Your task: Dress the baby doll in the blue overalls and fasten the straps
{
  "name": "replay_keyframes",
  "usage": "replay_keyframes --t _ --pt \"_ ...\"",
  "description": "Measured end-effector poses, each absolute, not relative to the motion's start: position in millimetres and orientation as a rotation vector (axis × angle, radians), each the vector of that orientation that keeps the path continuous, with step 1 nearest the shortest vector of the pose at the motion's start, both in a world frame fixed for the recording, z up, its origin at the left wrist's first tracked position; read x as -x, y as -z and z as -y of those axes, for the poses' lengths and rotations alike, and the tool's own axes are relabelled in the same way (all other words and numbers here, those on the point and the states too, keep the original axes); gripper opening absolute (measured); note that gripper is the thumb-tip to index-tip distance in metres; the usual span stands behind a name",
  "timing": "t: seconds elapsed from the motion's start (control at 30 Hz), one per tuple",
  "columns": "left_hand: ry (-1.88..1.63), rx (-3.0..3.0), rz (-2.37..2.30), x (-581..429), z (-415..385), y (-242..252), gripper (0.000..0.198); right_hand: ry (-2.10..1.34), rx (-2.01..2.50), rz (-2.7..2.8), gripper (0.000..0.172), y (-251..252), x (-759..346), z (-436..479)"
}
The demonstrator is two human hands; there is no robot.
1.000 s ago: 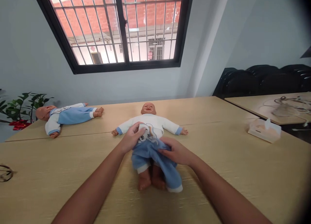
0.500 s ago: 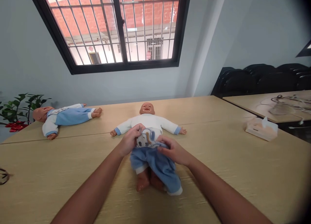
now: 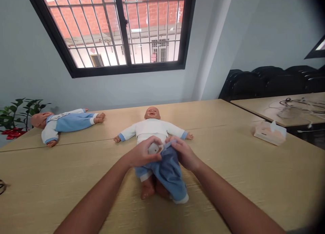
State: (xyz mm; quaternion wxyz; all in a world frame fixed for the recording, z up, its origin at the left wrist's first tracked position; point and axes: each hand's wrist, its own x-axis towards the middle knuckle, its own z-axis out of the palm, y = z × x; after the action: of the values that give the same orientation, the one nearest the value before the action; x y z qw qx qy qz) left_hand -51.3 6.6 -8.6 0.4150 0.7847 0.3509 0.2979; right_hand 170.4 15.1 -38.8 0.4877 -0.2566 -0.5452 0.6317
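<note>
My left hand [image 3: 142, 155] is curled shut on the waistband of the blue trousers [image 3: 166, 173], thumb on top and fingers tucked under the cloth at the doll's belly, and my right hand [image 3: 183, 153] is pinched closed on the same waistband just beside it, knuckles up. Between my two hands a patch of the white printed bodysuit [image 3: 153, 148] shows. The baby doll [image 3: 151, 132] lies on its back right under my hands, head away from me, arms spread in a white long-sleeved top with blue cuffs, bare feet pointing toward me. The trousers are a soft fleecy knit, light and limp; I judge they will bunch and stretch easily, so the edge of the waistband at each hip is the place to grip, not the loose leg that sags toward my right wrist. The doll itself looks light, with a stuffed body and harder limbs, so it could slide on the smooth wooden table [image 3: 241, 173] if I tug. Well off beyond my left hand lies a second doll [image 3: 63, 123] in the same outfit, with a green plant [image 3: 17, 109] past it. Far out beyond my right hand sits a tissue box [image 3: 269, 133], and further still a tangle of cables [image 3: 296, 107] on another table.
</note>
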Motion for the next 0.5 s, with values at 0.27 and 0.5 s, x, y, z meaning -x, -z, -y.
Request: replay_keyframes --t 0.27,0.5 --pt "-0.837 -1.906 -0.936 52.4 -15.8 16.5 0.045 -1.441 0.741 1.644 0.045 22.9 -186.5 -18.5" --pt "-0.917 -1.664 -0.913 56.1 -18.2 19.4 0.051 -1.343 0.826 1.993 0.036 18.6 -181.0 -11.2"
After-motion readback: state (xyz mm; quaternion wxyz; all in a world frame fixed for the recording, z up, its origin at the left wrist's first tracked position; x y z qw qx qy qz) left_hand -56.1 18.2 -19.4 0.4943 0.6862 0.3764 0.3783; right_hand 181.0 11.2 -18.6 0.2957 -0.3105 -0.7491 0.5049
